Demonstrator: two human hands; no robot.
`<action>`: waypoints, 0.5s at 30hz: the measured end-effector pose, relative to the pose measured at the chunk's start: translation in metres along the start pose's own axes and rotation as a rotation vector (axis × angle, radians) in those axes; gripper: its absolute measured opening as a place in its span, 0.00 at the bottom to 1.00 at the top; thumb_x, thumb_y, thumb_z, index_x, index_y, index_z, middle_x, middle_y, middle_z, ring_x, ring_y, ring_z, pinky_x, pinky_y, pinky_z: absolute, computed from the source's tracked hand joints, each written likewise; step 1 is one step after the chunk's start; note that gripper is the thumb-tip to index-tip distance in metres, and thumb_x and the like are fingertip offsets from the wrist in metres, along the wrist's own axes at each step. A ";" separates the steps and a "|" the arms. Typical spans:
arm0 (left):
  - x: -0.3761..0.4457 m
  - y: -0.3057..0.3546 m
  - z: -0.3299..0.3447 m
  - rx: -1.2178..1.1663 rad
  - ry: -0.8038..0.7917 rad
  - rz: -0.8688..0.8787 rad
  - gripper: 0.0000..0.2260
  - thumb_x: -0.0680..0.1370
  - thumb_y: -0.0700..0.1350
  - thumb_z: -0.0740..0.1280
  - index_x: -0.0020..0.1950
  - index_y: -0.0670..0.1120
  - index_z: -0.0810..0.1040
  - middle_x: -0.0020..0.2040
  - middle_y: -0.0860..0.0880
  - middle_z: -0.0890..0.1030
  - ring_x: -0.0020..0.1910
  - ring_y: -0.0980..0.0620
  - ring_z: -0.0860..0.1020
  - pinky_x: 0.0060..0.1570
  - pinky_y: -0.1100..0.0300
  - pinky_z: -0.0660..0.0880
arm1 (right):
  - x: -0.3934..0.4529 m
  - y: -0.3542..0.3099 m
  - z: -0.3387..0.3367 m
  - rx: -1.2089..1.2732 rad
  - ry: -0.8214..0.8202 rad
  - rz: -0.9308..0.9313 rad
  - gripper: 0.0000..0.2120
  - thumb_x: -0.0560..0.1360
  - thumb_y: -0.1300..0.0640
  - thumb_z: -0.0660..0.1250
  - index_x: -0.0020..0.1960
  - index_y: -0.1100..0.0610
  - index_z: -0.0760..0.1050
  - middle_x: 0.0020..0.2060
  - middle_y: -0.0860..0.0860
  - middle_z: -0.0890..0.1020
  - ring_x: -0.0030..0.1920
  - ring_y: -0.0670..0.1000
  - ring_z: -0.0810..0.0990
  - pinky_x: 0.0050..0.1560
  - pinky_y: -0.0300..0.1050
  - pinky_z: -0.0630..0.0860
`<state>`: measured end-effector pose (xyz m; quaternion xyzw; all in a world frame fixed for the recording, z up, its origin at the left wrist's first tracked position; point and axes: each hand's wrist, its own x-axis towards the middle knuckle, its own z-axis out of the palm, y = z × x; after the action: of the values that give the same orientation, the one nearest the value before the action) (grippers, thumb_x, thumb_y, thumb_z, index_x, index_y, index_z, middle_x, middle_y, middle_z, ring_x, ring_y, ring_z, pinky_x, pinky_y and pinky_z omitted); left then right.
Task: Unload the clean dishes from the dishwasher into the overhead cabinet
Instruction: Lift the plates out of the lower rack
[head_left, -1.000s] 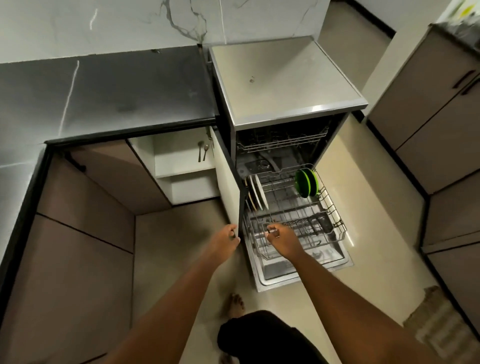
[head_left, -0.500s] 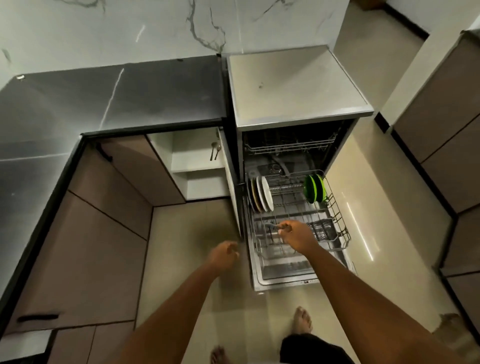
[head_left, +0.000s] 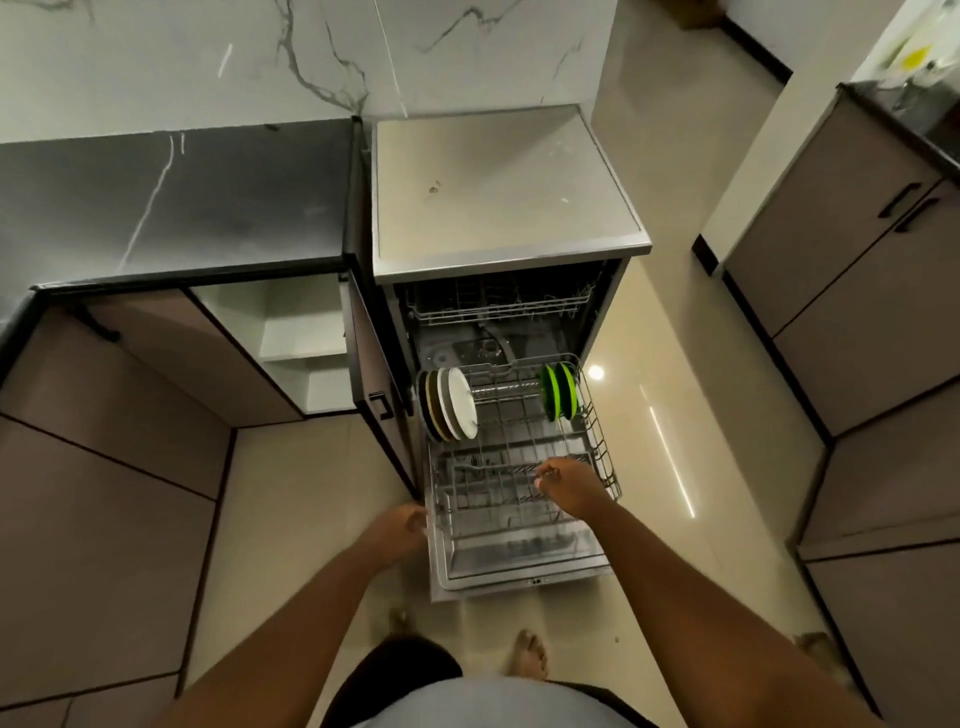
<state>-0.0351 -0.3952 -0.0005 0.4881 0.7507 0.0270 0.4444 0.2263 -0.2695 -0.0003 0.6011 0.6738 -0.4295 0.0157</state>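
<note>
Dishes: plates standing on edge in the lower rack (head_left: 519, 467), pulled out over the open dishwasher door (head_left: 519, 566).
White plates (head_left: 457, 402): a stack of pale and darker plates at the rack's far left corner, upright, touching one another.
Green plates (head_left: 560, 391): two, upright at the far right of the rack, well apart from the white ones.
Right hand (head_left: 569, 486): down in the near right part of the rack, fingers curled round a rack wire, gripping it.
Left hand (head_left: 402, 527): at the near left corner of the dishwasher door, fingers loosely curled; whether it touches the edge, cannot tell.
Upper rack (head_left: 493, 306): pushed inside the dishwasher (head_left: 498, 192).
Table (head_left: 171, 197): dark top left of the dishwasher, with an open cabinet (head_left: 301, 338) beneath it.
Floor (head_left: 291, 493): pale tile, bare feet at the near edge.
</note>
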 end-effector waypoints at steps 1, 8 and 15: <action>0.004 0.002 -0.005 0.006 0.004 0.001 0.17 0.79 0.42 0.64 0.68 0.43 0.74 0.64 0.44 0.78 0.62 0.48 0.76 0.53 0.64 0.67 | 0.003 -0.003 -0.001 0.002 -0.001 0.000 0.09 0.77 0.55 0.67 0.54 0.57 0.80 0.51 0.54 0.83 0.49 0.51 0.78 0.47 0.42 0.71; 0.065 0.029 -0.044 -0.099 -0.009 0.046 0.19 0.80 0.45 0.64 0.72 0.45 0.70 0.57 0.47 0.80 0.55 0.51 0.77 0.54 0.61 0.72 | 0.040 -0.020 -0.014 0.032 -0.010 -0.011 0.08 0.77 0.57 0.67 0.54 0.57 0.81 0.48 0.52 0.82 0.46 0.49 0.79 0.41 0.38 0.74; 0.151 0.051 -0.048 -0.180 -0.131 0.066 0.23 0.81 0.43 0.62 0.76 0.47 0.62 0.47 0.46 0.77 0.37 0.56 0.73 0.31 0.70 0.70 | 0.090 -0.012 -0.007 0.115 0.074 0.131 0.09 0.77 0.55 0.68 0.55 0.54 0.82 0.49 0.53 0.85 0.48 0.53 0.82 0.52 0.48 0.79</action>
<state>-0.0522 -0.2356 -0.0441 0.4715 0.6980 0.0771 0.5334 0.1947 -0.1926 -0.0380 0.6594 0.6072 -0.4431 -0.0158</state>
